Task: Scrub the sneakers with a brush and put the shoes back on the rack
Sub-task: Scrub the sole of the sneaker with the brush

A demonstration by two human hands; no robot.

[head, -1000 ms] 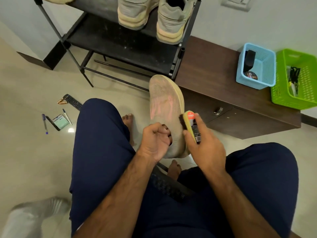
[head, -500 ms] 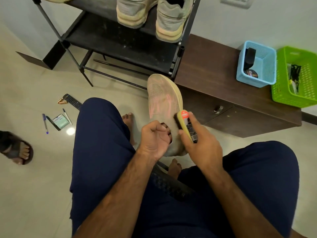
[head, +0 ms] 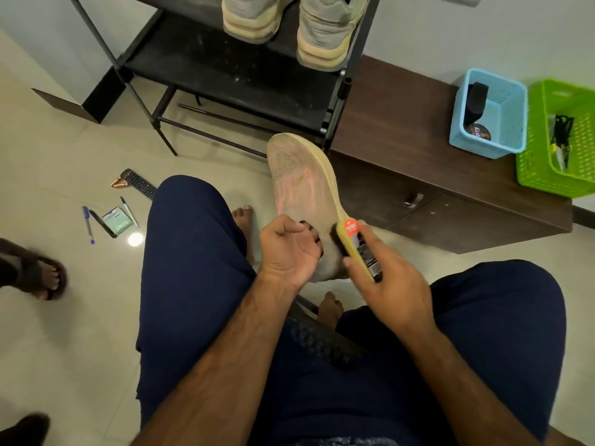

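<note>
A dusty beige knit sneaker (head: 302, 188) with pink streaks is held between my knees, toe pointing away. My left hand (head: 288, 249) grips it at the opening, fingers tucked inside the collar. My right hand (head: 384, 268) holds a yellow-backed brush (head: 355, 243) with a red label, its dark bristles pressed against the sneaker's right side near the heel. The black shoe rack (head: 231, 72) stands ahead, with a pair of grey sneakers (head: 325, 30) on its upper shelf.
A low brown cabinet (head: 418, 169) right of the rack carries a blue basket (head: 512, 123) and a green basket (head: 579, 175). Pens (head: 87, 220), a remote (head: 138, 183) and a packet lie on the floor at left. Another person's sandalled foot (head: 42, 275) stands at the left edge.
The brush slid up the sneaker's side and has come back down toward the heel. Another person's foot at the left moved from bottom left up to the left edge.
</note>
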